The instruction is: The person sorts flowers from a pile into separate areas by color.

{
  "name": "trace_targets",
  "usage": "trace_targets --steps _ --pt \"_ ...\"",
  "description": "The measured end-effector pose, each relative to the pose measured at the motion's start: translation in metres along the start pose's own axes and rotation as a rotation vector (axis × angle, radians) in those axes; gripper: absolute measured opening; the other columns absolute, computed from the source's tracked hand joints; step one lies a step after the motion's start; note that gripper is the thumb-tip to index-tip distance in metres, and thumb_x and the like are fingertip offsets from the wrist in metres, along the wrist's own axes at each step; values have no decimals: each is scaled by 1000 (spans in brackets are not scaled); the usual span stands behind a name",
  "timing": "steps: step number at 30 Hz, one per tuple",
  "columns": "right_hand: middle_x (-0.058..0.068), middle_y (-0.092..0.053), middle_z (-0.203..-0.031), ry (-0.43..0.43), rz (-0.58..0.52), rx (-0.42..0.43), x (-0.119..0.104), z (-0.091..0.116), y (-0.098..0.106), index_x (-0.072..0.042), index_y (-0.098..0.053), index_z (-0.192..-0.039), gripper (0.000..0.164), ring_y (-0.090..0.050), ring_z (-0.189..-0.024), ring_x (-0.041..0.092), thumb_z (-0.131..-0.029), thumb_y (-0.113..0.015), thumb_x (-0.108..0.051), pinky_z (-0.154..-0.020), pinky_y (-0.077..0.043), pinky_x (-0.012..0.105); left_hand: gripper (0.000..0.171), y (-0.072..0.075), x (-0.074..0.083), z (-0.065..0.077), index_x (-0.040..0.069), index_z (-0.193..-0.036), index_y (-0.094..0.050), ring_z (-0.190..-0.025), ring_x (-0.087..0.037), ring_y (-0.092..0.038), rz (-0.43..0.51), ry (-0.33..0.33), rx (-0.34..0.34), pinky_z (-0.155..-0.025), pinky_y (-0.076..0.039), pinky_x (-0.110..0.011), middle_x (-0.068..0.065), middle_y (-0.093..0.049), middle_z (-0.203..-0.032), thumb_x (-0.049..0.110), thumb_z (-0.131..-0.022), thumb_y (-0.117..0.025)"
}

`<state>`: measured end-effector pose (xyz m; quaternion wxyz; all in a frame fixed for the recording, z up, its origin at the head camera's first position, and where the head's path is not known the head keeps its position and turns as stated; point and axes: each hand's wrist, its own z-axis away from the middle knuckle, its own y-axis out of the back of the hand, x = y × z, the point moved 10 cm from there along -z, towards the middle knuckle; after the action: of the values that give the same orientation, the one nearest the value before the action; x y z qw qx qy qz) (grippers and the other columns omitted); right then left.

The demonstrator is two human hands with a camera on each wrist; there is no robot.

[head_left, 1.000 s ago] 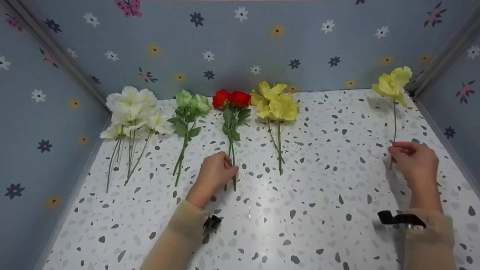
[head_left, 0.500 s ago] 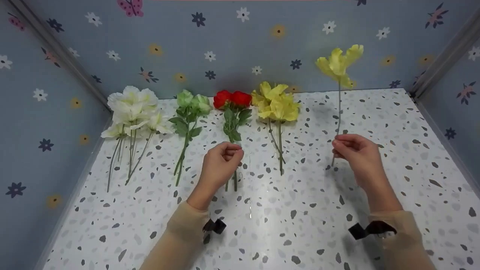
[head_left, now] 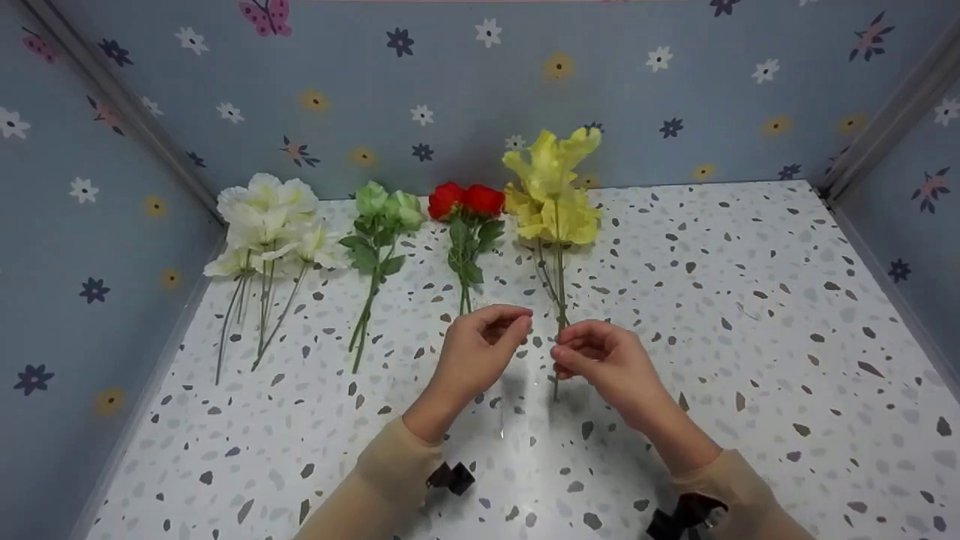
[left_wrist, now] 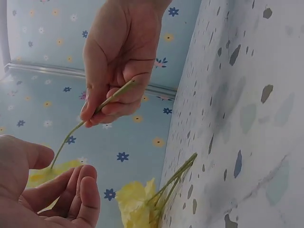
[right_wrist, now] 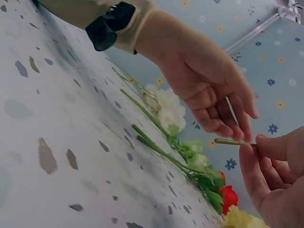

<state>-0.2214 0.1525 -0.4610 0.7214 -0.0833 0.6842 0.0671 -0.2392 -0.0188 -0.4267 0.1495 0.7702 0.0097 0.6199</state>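
My right hand (head_left: pixel 607 364) pinches the thin green stem (left_wrist: pixel 71 131) of a yellow flower (head_left: pixel 551 161) near its lower end. The flower is upright, raised off the table, and in the head view its bloom overlaps the yellow flowers (head_left: pixel 574 221) lying behind it. My left hand (head_left: pixel 480 352) is just left of that stem, thumb and fingers bent with a gap between them and nothing held. In the left wrist view its fingers (left_wrist: pixel 89 192) are apart from the thumb, with part of the yellow bloom showing behind. Below the left hand in the head view, the red flowers' stem ends are hidden.
Along the back of the speckled table (head_left: pixel 750 300), flowers lie in groups by colour: white flowers (head_left: pixel 266 210), green flowers (head_left: pixel 401 210) and red flowers (head_left: pixel 480 200) left of the yellow ones. Patterned walls (head_left: pixel 465 90) close off the back and both sides.
My right hand has carried the yellow flower from the far right leftward to in front of the other yellow flowers. My left hand has left the red flowers' stems and moved right toward it.
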Motion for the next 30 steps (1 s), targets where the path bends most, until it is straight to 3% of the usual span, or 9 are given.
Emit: trace_targets --steps 4,8,11,17,23,30 --pt "18 -69 -95 13 70 -65 4 7 -23 5 -66 -106 26 -71 -82 30 -89 -78 -11 -74 -61 41 23 -7 5 3 14 -112 -76 -89 -13 -70 13 -18 -22 -80 -57 -31 3 -74 -101 29 -97 -71" --pt "16 -70 -95 25 116 -84 5 10 -31 3 -68 -105 27 -72 -83 29 -89 -79 -15 -72 -61 40 19 -9 5 4 10 -106 -78 -87 -19 -69 87 -7 -22 -78 -56 -31 -1 -75 -98 24 -95 -73" --pt "13 -71 -94 33 159 -90 6 10 -33 1 -69 -103 26 -71 -82 29 -89 -79 -17 -72 -61 41 18 -8 5 4 6 -106 -77 -86 -26 -68 145 -2 -10 -75 -56 -31 -6 -74 -97 20 -96 -72" --pt "11 -72 -93 32 197 -131 10 10 -38 -3 -71 -102 21 -71 -82 27 -89 -79 -18 -72 -61 38 18 0 6 1 4 -109 -75 -88 -22 -68 201 -25 28 -78 -57 -31 -8 -73 -101 17 -97 -69" --pt "12 -72 -91 51 169 -84 8 7 -31 -5 -73 -99 18 -71 -81 28 -90 -79 -19 -73 -61 38 17 -8 6 2 6 -110 -75 -83 -31 -67 216 -17 -30 -73 -57 -33 -12 -72 -95 17 -97 -69" --pt "12 -72 -91 56 160 -73 7 7 -28 -6 -73 -98 17 -71 -81 28 -90 -78 -20 -72 -61 38 17 -13 4 3 5 -110 -74 -87 -23 -68 205 -8 -61 -78 -58 -33 -10 -72 -100 12 -95 -71"
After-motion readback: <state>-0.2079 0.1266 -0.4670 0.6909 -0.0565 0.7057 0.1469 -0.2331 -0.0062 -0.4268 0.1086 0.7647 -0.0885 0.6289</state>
